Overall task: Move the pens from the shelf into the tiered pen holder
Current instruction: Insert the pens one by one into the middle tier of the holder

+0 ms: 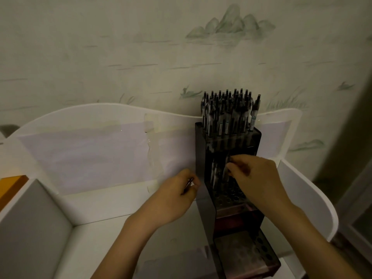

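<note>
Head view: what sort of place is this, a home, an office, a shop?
Probably a home room. A white desktop shelf with curved sides stands against wallpaper painted with pale mountains, and a dark tiered pen holder sits on it. Dim indoor light; nothing points to a shop.

We note dim light. The wall [120, 47] is pale, printed with faint green hills, reeds and birds. Against it stands a white shelf [104, 206] with a wavy back panel, paper [90, 156] taped across it.

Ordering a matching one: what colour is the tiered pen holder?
Black, seen in the head view: the tiered pen holder looks dark and glossy.
</note>
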The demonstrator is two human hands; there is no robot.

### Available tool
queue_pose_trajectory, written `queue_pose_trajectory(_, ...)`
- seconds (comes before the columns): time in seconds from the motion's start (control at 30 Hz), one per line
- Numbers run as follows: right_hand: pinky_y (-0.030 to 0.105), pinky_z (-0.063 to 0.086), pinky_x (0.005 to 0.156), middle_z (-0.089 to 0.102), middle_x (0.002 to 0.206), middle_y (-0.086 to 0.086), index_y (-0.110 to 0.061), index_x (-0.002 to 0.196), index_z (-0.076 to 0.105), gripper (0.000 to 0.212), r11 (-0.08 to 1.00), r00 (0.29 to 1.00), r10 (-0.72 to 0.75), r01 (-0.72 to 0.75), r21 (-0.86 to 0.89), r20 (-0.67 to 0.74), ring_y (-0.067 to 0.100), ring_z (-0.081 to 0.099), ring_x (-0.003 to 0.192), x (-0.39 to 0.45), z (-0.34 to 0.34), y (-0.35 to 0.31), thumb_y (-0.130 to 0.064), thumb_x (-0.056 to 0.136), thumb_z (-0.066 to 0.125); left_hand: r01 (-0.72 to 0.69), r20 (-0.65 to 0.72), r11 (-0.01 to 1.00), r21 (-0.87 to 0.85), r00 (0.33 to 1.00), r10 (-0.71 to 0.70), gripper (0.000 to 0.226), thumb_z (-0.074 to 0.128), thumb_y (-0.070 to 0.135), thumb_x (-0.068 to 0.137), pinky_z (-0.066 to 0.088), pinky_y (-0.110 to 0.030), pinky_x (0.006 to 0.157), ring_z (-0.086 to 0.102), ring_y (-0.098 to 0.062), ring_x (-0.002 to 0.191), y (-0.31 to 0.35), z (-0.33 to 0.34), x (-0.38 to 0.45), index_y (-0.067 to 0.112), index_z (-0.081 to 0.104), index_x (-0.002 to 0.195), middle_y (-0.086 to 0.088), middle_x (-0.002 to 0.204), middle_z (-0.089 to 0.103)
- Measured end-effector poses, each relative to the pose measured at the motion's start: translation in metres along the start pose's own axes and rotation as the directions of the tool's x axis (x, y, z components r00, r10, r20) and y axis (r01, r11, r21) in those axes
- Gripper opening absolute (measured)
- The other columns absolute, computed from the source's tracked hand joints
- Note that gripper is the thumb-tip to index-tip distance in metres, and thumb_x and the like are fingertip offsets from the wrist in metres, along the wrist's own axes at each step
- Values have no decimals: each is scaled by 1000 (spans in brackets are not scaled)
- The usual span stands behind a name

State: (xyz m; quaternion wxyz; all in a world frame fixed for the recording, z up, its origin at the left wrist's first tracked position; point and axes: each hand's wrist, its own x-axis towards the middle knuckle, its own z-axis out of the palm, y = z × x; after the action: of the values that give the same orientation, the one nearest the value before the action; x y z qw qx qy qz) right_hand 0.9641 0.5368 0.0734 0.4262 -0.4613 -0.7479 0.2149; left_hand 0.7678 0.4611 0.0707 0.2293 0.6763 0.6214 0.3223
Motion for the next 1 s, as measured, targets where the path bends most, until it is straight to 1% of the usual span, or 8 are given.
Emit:
queue_pose_trajectory(0.1, 6, 48, 77, 65, 90, -13, -18, 111, 72, 21, 999, 999, 22, -19, -51, 47, 2, 61, 79, -9, 10, 6, -22, 90, 66, 22, 50, 1000, -11, 999, -21, 11, 48, 14, 96, 34, -9, 50, 45, 1, 51, 2, 0, 0, 22, 53, 101, 7, 64, 48)
queue_pose_trajectory(0.3, -3, 42, 70, 67, 84, -16, -21, 106, 70, 24, 993, 995, 97, -96, 64, -26, -6, 62, 75, -13, 12, 13, -25, 82, 75, 24, 129, 999, 39, 991, -29, 13, 45, 10, 95, 37, -14, 61, 42, -1, 63, 4, 1, 1, 21, 38, 93, 3, 82, 50)
queue_pose_trajectory(0.43, 5, 49, 69, 68, 79, -15, -22, 93, 68, 20, 986, 992, 82, -66, 156, -99, -4, 64, 77, -24, 6, 5, -27, 77, 80, -45, 194, 995, 87, 981, 27, 8, 42, 8, 96, 47, -38, 69, 48, -18, 70, 5, 3, 0, 15, 38, 95, -14, 91, 55)
queue_pose_trajectory(0.5, 6, 49, 67, 69, 74, -16, -25, 86, 70, 13, 979, 995, 61, -44, 199, -80, -3, 65, 75, -32, 4, -1, -26, 77, 79, -66, 212, 994, 91, 976, 45, 6, 41, 9, 97, 50, -43, 78, 56, -23, 82, 7, 5, 0, 15, 42, 101, -13, 97, 58)
queue_pose_trajectory(0.6, 14, 54, 72, 72, 80, -17, -27, 90, 73, 13, 954, 994, 53, -78, 289, 93, 1, 68, 78, -41, 8, -6, -26, 77, 78, -84, 205, 992, 95, 977, 64, 12, 47, 12, 98, 52, -30, 80, 58, -8, 88, 7, 9, 4, 20, 51, 107, 2, 100, 61)
queue_pose_trajectory(0.7, 20, 57, 77, 74, 87, -14, -25, 96, 75, 20, 923, 984, 60, -120, 366, 169, 4, 70, 84, -43, 13, -4, -22, 77, 78, -122, 183, 987, 106, 978, 101, 13, 53, 16, 97, 40, -8, 62, 54, 10, 74, 9, 14, 7, 28, 56, 100, 15, 84, 56)
queue_pose_trajectory(0.8, 21, 57, 78, 74, 88, -12, -24, 95, 76, 20, 927, 986, 61, -112, 357, 152, 4, 70, 84, -43, 12, 0, -20, 76, 79, -143, 159, 984, 107, 979, 125, 11, 57, 16, 95, 37, -6, 59, 52, 13, 66, 12, 18, 8, 24, 62, 101, 17, 76, 53)
queue_pose_trajectory(1.0, 13, 52, 75, 69, 88, -15, -28, 93, 75, 17, 974, 992, 1, -29, 227, 123, 1, 66, 84, -43, 5, 5, -21, 78, 78, -106, 96, 994, 39, 990, 102, 22, 62, 18, 92, 46, -10, 73, 60, 6, 79, 15, 22, 7, 24, 67, 113, 16, 89, 64)
